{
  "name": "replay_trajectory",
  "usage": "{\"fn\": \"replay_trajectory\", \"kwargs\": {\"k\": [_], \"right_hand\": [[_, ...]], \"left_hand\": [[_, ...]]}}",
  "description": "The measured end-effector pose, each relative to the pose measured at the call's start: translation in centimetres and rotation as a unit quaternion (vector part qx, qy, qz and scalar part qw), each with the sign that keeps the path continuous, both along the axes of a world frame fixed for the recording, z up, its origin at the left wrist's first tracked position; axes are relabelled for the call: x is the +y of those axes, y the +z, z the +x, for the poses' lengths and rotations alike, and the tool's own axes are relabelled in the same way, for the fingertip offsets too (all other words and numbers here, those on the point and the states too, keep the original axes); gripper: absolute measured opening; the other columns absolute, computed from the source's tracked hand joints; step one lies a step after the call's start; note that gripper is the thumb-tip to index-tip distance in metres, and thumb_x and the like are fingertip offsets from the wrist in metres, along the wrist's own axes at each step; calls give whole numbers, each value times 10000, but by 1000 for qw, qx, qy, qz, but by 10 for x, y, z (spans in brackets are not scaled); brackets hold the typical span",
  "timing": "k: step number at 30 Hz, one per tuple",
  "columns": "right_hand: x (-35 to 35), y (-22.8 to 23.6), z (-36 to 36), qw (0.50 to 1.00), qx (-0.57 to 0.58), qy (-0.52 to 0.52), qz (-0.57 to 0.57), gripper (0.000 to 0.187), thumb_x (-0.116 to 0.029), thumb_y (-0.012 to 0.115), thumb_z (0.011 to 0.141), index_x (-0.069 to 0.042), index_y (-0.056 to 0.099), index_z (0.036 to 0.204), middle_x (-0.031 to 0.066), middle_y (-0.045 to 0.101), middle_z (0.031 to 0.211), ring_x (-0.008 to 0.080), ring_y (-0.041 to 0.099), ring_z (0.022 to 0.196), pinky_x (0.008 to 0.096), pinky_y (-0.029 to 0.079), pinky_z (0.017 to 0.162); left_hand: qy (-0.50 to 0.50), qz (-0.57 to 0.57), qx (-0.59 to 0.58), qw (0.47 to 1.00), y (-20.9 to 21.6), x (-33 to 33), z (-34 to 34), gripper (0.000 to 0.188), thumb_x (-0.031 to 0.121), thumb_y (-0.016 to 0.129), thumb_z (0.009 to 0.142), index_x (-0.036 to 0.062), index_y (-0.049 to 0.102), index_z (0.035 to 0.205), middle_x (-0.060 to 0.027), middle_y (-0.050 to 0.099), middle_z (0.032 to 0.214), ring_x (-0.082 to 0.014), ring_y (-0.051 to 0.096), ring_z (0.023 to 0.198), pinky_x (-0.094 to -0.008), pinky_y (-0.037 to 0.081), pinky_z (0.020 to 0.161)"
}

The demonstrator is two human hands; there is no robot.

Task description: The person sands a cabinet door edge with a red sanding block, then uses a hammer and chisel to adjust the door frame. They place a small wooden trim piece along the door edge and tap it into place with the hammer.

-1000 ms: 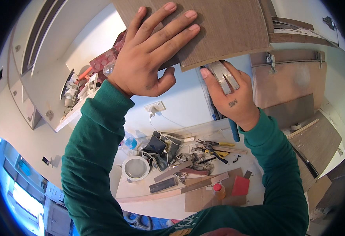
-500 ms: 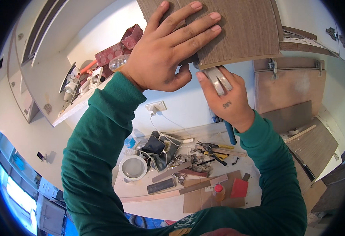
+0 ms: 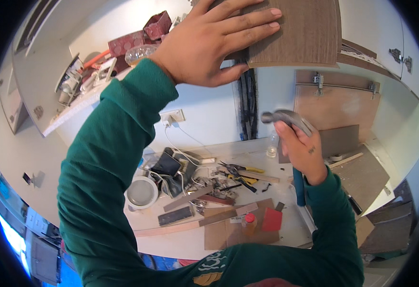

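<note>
My left hand [image 3: 214,40] lies flat against a brown wood-grain panel [image 3: 300,36] at the top, its fingers stretched out and a little spread. Lower and to the right, my right hand [image 3: 302,148] is wrapped round a claw hammer [image 3: 286,116], close under its metal head. The hammer's dark teal handle [image 3: 299,184] runs down past my wrist. Between the hammer head and the panel's lower edge there is a gap. Dark vertical strips [image 3: 247,103] on the wall show below my left hand.
On the worktop lie pliers [image 3: 240,170], a round white light fitting [image 3: 141,192], a dark bag [image 3: 166,162], wood strips and a red-capped bottle [image 3: 249,222]. A cable runs to a wall socket [image 3: 172,116]. Red boxes [image 3: 126,43] fill the shelf at left. A hinged door panel [image 3: 336,100] leans at right.
My right hand has brought the hammer down and to the right, away from the panel's lower edge. The left hand stays on the panel. The whole view has shifted slightly.
</note>
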State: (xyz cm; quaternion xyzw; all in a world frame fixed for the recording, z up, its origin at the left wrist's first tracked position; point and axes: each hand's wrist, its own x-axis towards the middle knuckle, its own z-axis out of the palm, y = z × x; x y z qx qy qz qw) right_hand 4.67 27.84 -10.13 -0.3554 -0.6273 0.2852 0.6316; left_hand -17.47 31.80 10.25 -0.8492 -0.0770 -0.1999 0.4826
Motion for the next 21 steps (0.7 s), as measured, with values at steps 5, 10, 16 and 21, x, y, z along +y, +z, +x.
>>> {"fn": "replay_trajectory", "kwargs": {"k": [5, 10, 16, 21], "right_hand": [[-44, -48, 36, 984, 75, 37, -157, 293, -256, 615, 994, 31, 679, 1001, 5, 505, 538, 101, 469, 463, 256, 391, 466], [-85, -121, 51, 956, 82, 11, -283, 372, -305, 573, 1010, 60, 644, 1010, 32, 483, 511, 127, 480, 439, 264, 392, 449], [-127, -164, 32, 927, 191, -36, -322, 370, -310, 557, 1009, 47, 629, 945, 37, 450, 492, 153, 462, 408, 280, 376, 415], [-157, -175, 50, 893, 360, -63, -264, 402, -343, 519, 1010, 52, 582, 1061, 41, 474, 560, 180, 496, 456, 289, 384, 432]], "left_hand": [[-21, 83, -6, 996, -2, 11, 0, 755, 323, 688, 815, 135, 426, 1498, -70, 377, 1584, -310, 279, 1491, -600, 205, 1183], [-63, 89, -24, 994, -9, 21, 0, 711, 303, 680, 842, 139, 431, 1487, -56, 376, 1582, -286, 290, 1485, -562, 213, 1208], [-23, 105, -113, 988, -34, 5, -6, 691, 212, 641, 850, 136, 417, 1500, -102, 380, 1571, -300, 265, 1494, -546, 191, 1219], [-272, -142, -313, 899, -119, -21, 0, 486, 68, 628, 732, 57, 665, 1216, -144, 659, 1228, -334, 606, 1115, -441, 448, 1012]]}}
